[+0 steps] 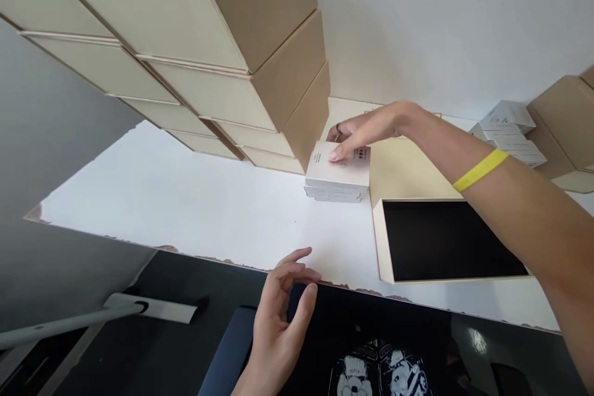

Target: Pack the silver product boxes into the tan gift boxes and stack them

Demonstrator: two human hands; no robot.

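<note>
My right hand (pixel 357 132) reaches across to a short stack of small white boxes, its thumb pressed on the printed lid of the top white box (pixel 320 164). The other fingers curl over that box's far side, where their tips are hidden. My left hand (pixel 288 303) hovers by the table's front edge, fingers loosely bent and apart, holding nothing. Right of the stack lies an open cream box (pixel 384 241) with a black inside, its cream lid (pixel 408 167) spread out behind and partly covered by my right forearm.
Large cream and tan boxes (pixel 283 74) are piled high at the left back, close beside the white stack. More white boxes (pixel 508 142) and tan boxes (pixel 563 117) stand at the far right. The white table (pixel 208 198) has a chipped front edge; a wall rises behind.
</note>
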